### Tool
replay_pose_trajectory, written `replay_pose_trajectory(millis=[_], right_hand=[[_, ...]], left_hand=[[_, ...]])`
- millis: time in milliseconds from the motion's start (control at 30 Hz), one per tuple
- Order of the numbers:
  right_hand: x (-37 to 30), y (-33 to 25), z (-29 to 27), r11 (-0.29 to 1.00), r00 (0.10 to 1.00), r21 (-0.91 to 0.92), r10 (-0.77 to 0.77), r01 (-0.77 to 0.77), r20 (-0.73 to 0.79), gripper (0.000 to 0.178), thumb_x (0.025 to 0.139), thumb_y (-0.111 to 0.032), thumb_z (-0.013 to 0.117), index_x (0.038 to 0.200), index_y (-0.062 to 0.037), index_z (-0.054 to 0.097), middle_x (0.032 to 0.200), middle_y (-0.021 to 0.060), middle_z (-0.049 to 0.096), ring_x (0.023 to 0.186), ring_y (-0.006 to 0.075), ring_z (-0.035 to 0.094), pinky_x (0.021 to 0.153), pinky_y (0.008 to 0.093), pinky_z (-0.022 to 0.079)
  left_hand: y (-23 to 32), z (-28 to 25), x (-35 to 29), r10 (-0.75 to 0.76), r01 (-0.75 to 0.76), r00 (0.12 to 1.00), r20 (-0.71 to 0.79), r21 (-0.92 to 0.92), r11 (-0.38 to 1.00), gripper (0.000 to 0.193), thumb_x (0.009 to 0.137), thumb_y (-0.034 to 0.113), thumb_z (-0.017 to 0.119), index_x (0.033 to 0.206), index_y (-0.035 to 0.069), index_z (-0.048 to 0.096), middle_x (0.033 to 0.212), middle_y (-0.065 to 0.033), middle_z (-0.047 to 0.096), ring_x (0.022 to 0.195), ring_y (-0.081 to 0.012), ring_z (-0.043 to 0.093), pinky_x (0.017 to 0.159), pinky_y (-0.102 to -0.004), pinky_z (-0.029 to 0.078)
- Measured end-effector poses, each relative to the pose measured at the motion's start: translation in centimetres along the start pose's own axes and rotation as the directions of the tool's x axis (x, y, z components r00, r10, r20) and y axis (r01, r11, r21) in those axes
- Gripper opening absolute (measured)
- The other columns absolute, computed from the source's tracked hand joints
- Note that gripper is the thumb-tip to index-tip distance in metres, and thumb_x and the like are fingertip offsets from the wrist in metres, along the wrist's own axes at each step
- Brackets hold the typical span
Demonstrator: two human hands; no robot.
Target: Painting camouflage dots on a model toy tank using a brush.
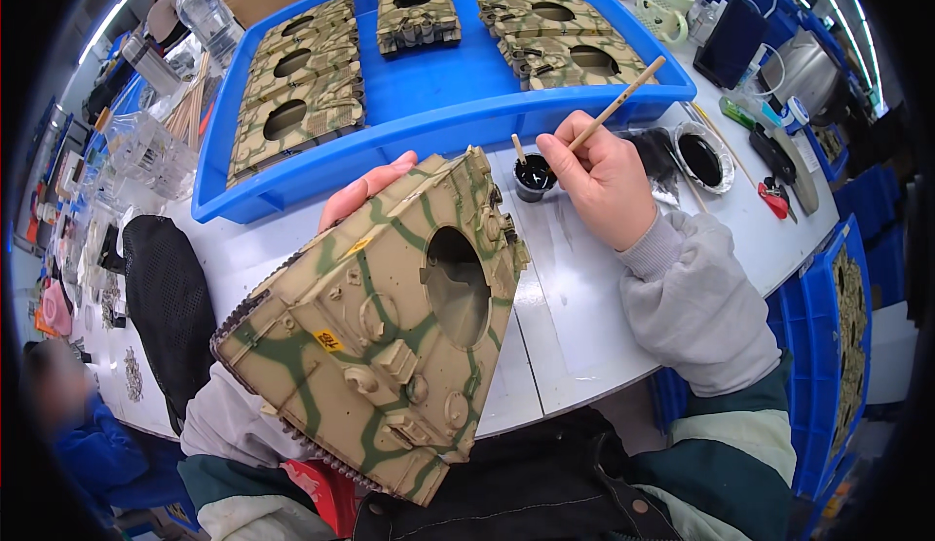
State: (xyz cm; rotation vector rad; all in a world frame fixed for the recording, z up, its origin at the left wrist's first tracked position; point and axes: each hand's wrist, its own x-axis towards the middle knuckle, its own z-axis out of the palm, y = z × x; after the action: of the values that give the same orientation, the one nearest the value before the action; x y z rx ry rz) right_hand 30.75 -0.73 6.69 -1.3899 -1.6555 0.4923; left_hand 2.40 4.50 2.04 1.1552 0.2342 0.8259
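Just off centre toward 7 o'clock, a camouflaged model tank hull (385, 322) sits in the grip of the left hand (362, 193). At 2 o'clock, the right hand (606, 179) has its grip pinched round a wooden stick (623, 95), beside a small black-filled cup (535, 190); at 12, a blue tray (433, 132) holds similar hulls (419, 21).

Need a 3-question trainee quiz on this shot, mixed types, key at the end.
1. True or false: the fingers of the right hand hold nothing.
2. What colour is the liquid in the small cup near that hand?
A) white
B) black
C) red
3. What does the left hand support, and where do similar pieces lie?

Key:
1. False; they hold a thin wooden stick.
2. B.
3. A camouflage-painted model tank hull; the other hulls lie in the blue tray.
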Motion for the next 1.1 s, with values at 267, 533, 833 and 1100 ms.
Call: replay_pose_trajectory(millis=[267, 533, 833, 1100], right_hand=[[-0.1, -0.3, -0.1, 0.999, 0.999, 0.051, -0.013, 0.016, -0.045, 0.027, 0.092, -0.023, 0.059, 0.075, -0.0029, 0.053, 0.052, 0.0043, 0.051, 0.046, 0.0117, 0.047, 0.045, 0.0276, 0.036], [-1.8, -3.8, -0.9, 0.76, 0.996, 0.65, 0.047, 0.012, -0.073, 0.016, 0.09, -0.012, 0.063, 0.082, -0.0033, 0.052, 0.068, 0.0039, 0.06, 0.065, 0.01, 0.062, 0.062, 0.0194, 0.051], [-3.0, -4.4, -0.6, 0.716, 0.979, 0.67, -0.181, 0.193, -0.089, 0.012, 0.092, -0.006, 0.056, 0.083, 0.0003, 0.052, 0.082, 0.0095, 0.064, 0.078, 0.0133, 0.064, 0.07, 0.0251, 0.052], [-3.4, -5.1, -1.8, 0.747, 0.928, 0.597, -0.372, 0.294, 0.008, 0.006, 0.095, -0.004, 0.044, 0.09, -0.002, 0.045, 0.073, 0.0097, 0.056, 0.066, 0.0127, 0.056, 0.092, 0.0575, 0.047]], left_hand=[[0.0, 0.7, 0.6, 0.082, -0.01, 0.985, 0.152, -0.422, 0.906, 0.048, 0.099, 0.03, 0.031, 0.13, -0.004, 0.046, 0.148, -0.0125, 0.032, 0.134, -0.0207, 0.034, 0.112, -0.0383, 0.025], [-0.4, 4.3, 0.2, 0.327, -0.333, 0.942, 0.079, 0.073, 0.94, 0.046, 0.095, 0.027, 0.037, 0.123, -0.006, 0.052, 0.143, -0.0206, 0.037, 0.134, -0.0247, 0.034, 0.112, -0.0395, 0.025], [-2.9, 7.0, -0.7, 0.703, -0.685, 0.679, 0.211, 0.526, 0.504, 0.042, 0.09, 0.016, 0.055, 0.13, 0.012, 0.04, 0.129, -0.0304, 0.042, 0.128, -0.0467, 0.034, 0.105, -0.0554, 0.033], [-2.9, 6.4, -0.9, 0.705, -0.79, 0.606, 0.368, 0.381, 0.48, 0.045, 0.089, 0.014, 0.057, 0.13, 0.017, 0.038, 0.129, -0.0337, 0.039, 0.127, -0.0567, 0.029, 0.102, -0.063, 0.032]])
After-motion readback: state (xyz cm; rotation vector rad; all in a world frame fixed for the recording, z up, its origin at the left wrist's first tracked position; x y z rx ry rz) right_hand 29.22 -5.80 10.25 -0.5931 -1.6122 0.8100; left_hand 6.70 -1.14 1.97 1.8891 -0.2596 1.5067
